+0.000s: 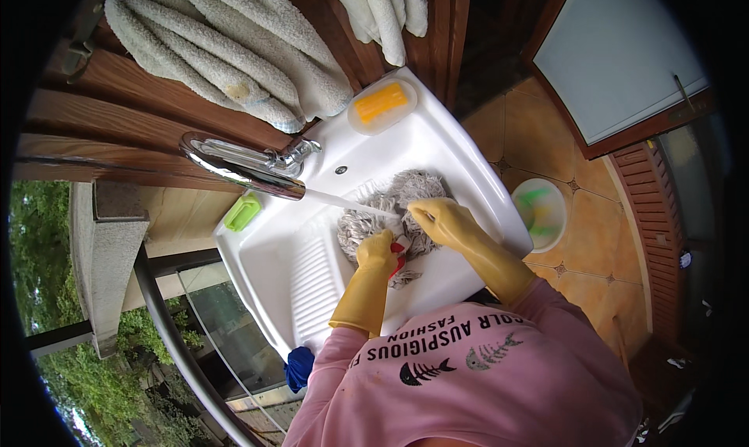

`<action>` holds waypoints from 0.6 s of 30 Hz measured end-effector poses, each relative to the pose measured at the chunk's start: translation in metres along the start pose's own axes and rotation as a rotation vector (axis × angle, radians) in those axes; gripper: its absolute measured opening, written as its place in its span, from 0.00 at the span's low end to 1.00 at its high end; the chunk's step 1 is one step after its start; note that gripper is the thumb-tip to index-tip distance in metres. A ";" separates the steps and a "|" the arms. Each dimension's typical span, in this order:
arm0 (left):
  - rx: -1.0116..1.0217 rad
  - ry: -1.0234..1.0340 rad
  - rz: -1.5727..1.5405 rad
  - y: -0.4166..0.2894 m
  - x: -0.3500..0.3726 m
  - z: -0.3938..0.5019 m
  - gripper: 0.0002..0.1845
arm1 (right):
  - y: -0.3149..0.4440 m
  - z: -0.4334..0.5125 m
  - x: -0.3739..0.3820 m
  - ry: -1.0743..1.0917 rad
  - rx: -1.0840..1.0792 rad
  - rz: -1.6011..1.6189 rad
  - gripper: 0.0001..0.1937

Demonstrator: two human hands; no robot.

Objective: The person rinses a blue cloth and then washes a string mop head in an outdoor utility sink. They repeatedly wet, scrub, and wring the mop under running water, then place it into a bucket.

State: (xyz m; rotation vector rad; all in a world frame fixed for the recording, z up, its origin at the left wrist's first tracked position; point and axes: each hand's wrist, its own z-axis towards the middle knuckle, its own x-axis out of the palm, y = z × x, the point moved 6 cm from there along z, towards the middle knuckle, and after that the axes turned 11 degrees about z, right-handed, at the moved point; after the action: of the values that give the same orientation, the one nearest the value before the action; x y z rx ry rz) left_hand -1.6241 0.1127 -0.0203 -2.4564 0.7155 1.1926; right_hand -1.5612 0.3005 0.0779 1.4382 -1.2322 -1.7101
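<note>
A grey string mop head (363, 224) lies wet in the white laundry sink (263, 271), under water running from the chrome faucet (251, 172). My left hand (377, 251), in a yellow rubber glove, is closed on the mop head near its white and red centre piece (399, 245). In a matching glove, my right hand (433, 216) is over the right part of the strands, its fingers bent; whether it grips any strands cannot be told. A ribbed washboard surface (316, 283) is moulded into the sink left of the mop.
An orange soap bar (380, 103) rests in a dish on the back rim, and a green soap dish (243, 212) on the left corner. Towels (234, 49) hang behind. A blue cloth (299, 369) is by the near left corner; a white bucket (538, 215) stands on the tiled floor.
</note>
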 end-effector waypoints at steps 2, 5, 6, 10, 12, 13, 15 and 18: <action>0.037 0.030 0.042 -0.003 -0.005 -0.020 0.13 | 0.000 0.039 0.015 -0.040 -0.082 -0.024 0.08; 0.108 0.001 0.134 -0.014 -0.013 -0.048 0.13 | -0.005 0.092 0.060 0.096 0.021 -0.203 0.11; 0.131 0.003 0.165 -0.021 -0.013 -0.056 0.13 | -0.007 0.098 0.075 0.130 0.080 -0.275 0.12; 0.152 0.007 0.121 -0.034 -0.017 -0.087 0.13 | -0.019 0.081 0.130 0.502 0.218 -0.405 0.21; 0.111 -0.011 0.058 -0.030 -0.022 -0.099 0.14 | -0.038 0.064 0.140 0.619 0.393 -0.319 0.24; 0.071 -0.020 0.006 -0.024 -0.026 -0.102 0.14 | -0.046 0.060 0.138 0.580 0.444 -0.227 0.25; 0.026 -0.009 -0.069 -0.011 -0.033 -0.106 0.15 | -0.062 0.060 0.131 0.483 0.502 -0.017 0.25; 0.013 -0.138 -0.101 -0.005 -0.049 -0.106 0.18 | -0.094 0.063 0.102 -0.009 0.649 0.339 0.26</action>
State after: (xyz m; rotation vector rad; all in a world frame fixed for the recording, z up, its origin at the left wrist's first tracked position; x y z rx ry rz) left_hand -1.5791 0.0799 0.0827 -2.3424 0.5524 1.2990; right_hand -1.6354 0.2674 -0.0507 1.4402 -2.0227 -1.1333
